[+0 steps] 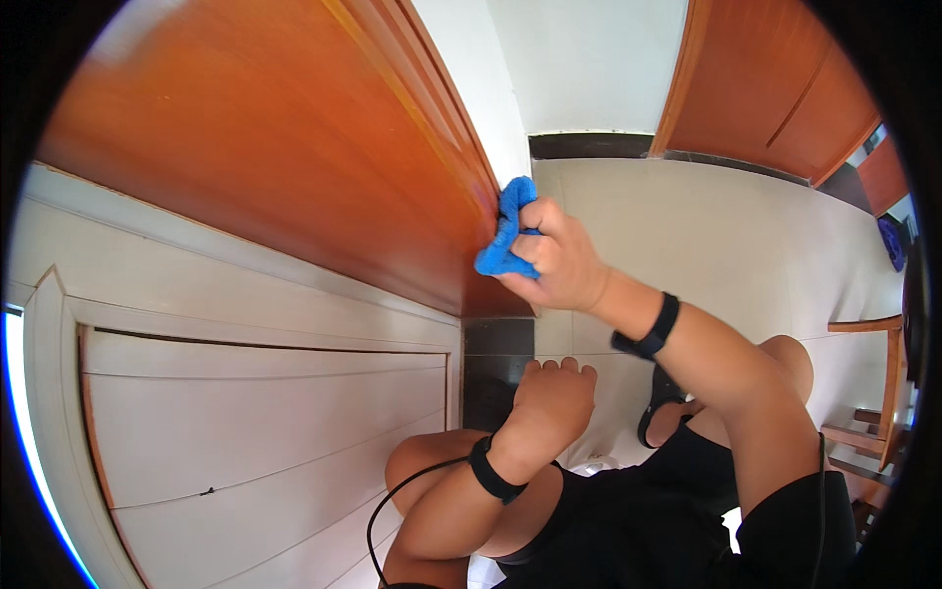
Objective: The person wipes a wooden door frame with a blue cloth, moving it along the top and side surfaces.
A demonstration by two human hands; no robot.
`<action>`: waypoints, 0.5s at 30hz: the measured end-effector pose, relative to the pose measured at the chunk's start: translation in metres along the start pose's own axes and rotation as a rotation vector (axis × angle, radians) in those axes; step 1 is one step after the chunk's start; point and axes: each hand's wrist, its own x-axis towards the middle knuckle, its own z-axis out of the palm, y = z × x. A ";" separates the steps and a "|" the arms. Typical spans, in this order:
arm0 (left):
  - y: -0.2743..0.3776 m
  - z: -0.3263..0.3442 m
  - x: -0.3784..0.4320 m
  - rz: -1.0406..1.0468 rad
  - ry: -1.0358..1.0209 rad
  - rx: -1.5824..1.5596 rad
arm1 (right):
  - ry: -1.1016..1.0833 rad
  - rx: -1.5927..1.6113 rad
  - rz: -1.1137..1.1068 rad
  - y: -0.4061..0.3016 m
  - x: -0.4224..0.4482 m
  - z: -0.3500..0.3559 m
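My right hand (567,254) grips a bunched blue cloth (508,239), with the fingers folded over it. The cloth lies against the moulded edge of a reddish-brown wooden door frame (353,169), a little above its lower end. Lower in the view, my left hand (556,401) hangs over the floor near my knee, back up and fingers curled. Its palm side is hidden, and no object shows in it. Both wrists wear black bands, and a black cable runs from the left one.
Left of me is a white panelled surface (272,434) with a raised frame. A dark tile strip (499,339) crosses the floor below the wooden frame. Pale floor tiles (662,235) stretch toward another wooden door (765,88). A wooden chair (892,390) stands at the right.
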 end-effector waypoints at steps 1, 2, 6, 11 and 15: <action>-0.003 -0.003 -0.001 -0.008 -0.010 -0.006 | -0.184 -0.011 -0.065 0.002 0.014 -0.012; -0.003 -0.009 -0.001 -0.010 -0.018 0.009 | -0.377 -0.031 -0.125 0.004 0.030 -0.024; 0.001 -0.020 0.001 0.017 -0.054 -0.018 | -0.099 0.016 -0.205 -0.008 0.111 -0.013; -0.005 -0.030 -0.004 0.029 -0.014 -0.041 | 0.033 0.113 0.018 -0.023 0.074 0.010; -0.007 -0.031 -0.007 -0.006 0.017 -0.081 | -0.171 0.022 0.251 -0.014 -0.051 0.008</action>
